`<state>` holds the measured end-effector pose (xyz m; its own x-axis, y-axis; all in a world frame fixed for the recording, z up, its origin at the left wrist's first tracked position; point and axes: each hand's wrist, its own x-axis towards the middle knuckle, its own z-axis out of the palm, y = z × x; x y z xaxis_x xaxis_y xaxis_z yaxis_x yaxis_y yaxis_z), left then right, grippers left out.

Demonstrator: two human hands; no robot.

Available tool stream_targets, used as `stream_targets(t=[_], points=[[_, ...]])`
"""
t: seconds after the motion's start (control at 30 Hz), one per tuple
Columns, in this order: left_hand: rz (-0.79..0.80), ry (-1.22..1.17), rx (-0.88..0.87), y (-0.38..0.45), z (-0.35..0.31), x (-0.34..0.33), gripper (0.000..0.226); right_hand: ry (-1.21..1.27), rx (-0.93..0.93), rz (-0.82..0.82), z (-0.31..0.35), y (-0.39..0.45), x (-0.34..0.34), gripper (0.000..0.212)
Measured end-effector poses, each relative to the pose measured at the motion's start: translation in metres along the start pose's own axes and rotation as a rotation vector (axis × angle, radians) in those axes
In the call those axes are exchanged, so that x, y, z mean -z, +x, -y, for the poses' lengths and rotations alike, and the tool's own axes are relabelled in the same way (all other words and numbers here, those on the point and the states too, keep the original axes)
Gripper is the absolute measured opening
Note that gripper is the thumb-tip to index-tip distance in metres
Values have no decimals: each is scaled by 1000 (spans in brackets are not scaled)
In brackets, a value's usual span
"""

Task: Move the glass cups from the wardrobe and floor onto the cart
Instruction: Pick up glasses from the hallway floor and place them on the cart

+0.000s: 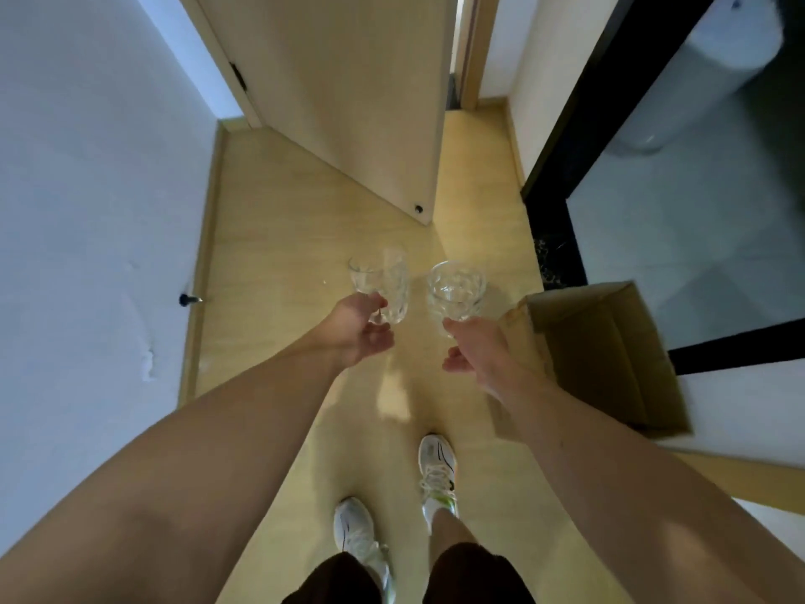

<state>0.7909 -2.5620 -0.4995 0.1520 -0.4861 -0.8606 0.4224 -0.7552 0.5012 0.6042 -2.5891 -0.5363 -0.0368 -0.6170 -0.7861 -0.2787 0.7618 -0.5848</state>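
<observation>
Two clear faceted glass cups are held out in front of me above the wooden floor. My left hand (358, 330) grips the left glass cup (385, 284) near its base, and that cup looks slightly blurred. My right hand (477, 353) pinches the base of the right glass cup (456, 290), whose round mouth faces the camera. Both cups stay apart from each other. No cart or wardrobe appears in this view.
An open wooden door (348, 93) stands ahead, angled into the hallway. A cardboard box (610, 355) lies at the right by a black-framed glass partition (562, 159). A white wall (87, 211) with a doorstop (188, 299) runs along the left. My feet in white sneakers (437, 468) stand on the floor.
</observation>
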Motion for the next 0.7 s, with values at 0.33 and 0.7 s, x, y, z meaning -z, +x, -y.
stream_targets(t=[0.33, 0.7], points=[[0, -101, -391, -214, -143, 70, 13, -49, 416, 18, 153, -206, -39, 23], [-213, -252, -713, -367, -211, 170, 22, -83, 759, 254, 268, -330, -121, 51]])
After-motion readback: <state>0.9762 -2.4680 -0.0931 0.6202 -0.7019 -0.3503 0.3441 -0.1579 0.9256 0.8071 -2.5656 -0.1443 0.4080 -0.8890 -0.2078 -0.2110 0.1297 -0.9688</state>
